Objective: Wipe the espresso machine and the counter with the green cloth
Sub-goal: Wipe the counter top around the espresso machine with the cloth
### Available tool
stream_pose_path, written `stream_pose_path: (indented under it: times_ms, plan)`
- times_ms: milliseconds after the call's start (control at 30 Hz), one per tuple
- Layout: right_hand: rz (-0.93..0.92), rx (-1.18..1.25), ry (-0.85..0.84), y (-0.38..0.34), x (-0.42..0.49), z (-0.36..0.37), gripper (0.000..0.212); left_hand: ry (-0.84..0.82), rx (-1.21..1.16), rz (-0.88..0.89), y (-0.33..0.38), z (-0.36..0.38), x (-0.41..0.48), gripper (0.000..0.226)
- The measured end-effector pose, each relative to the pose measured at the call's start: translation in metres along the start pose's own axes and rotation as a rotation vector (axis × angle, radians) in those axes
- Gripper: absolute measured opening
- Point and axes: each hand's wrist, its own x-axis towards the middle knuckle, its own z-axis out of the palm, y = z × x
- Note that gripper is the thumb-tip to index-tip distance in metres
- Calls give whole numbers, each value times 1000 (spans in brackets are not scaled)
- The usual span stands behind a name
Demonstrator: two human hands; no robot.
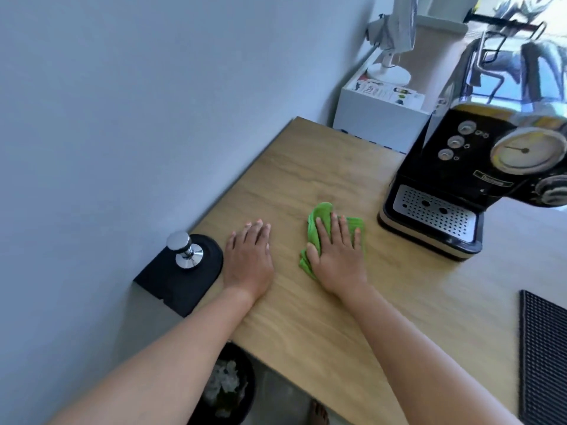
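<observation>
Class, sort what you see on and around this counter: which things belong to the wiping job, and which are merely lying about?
Belong to the job:
- green cloth, pressed flat under the right hand
- espresso machine
- counter

Just lying about:
- tamper standing on a black pad
- ribbed mat
- bin below the counter
- fan on the white cabinet

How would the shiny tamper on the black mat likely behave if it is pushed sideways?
The tamper looks like solid polished metal, so probably heavy for its size and slippery to grip. Its narrow neck over a round base suggests it may tip, then roll. The black mat probably resists sliding.
</observation>
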Motion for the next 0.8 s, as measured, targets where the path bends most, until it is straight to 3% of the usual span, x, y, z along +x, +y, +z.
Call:
stream_pose_path:
  times_ms: [100, 167, 233, 400, 567, 667, 800]
  plan:
    - [-277, -33, -21, -31, -22, 6, 69, 55, -40, -51, -1, -15, 31, 49]
    - [-483, -34, -59, -22, -46, 7, 64, 50, -56, -121, -6, -19, 63, 49]
    - [-562, -38, -68, 4, -57, 6, 61, -18, -34, -191, -15, -13, 86, 52]
    - [-230, -38, -11, 44, 14, -7, 65, 3, 3, -196, -28, 10, 86, 57]
    - [5, 42, 9, -2, 130, -20, 69, 14, -7, -187, -30, 17, 91, 55]
    - [-77, 42, -20, -50, 153, -20, 69, 33, -16, -194, -29, 19, 93, 54]
    - [-397, 29, 13, -59, 102, -6, 67, 41, 13, -194, -29, 17, 92, 54]
